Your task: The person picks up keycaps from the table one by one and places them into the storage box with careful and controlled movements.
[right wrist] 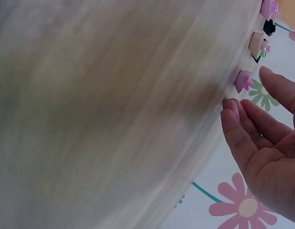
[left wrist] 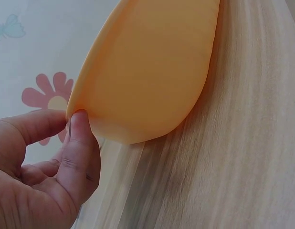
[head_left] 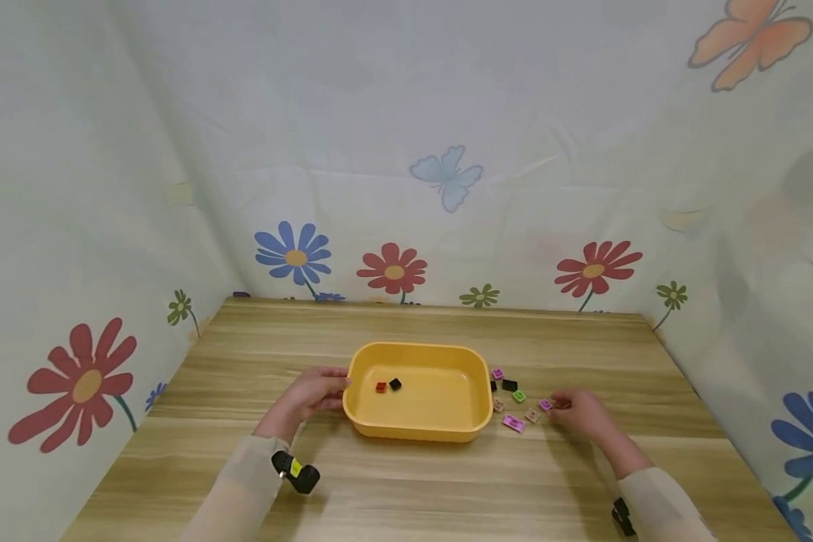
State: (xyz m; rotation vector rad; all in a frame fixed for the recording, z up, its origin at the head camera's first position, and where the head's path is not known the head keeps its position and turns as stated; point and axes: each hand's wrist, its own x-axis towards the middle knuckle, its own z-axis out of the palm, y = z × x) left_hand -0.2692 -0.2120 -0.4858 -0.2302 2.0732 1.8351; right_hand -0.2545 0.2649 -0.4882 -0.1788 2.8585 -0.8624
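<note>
One end of a yellow, rounded-rectangular plastic tray [head_left: 440, 395] is pinched at the rim between the left hand's [head_left: 320, 391] thumb and fingers, with a small red square brick [head_left: 381, 387] and a small black square brick [head_left: 396, 384] lying inside, toward that grip. The right hand [head_left: 583, 414], thumb parted from its fingertips and holding nothing, is just beside a small purple square brick [head_left: 545, 405]; between that hand and the tray lie a green square brick [head_left: 519, 396] and a pink rectangular brick [head_left: 513, 423].

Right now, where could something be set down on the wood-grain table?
Bare: behind the yellow rectangular tray, up to the white floral backdrop, and in front, between the beige sleeves. Crowded: between the tray and right hand, with small multicoloured bricks.
</note>
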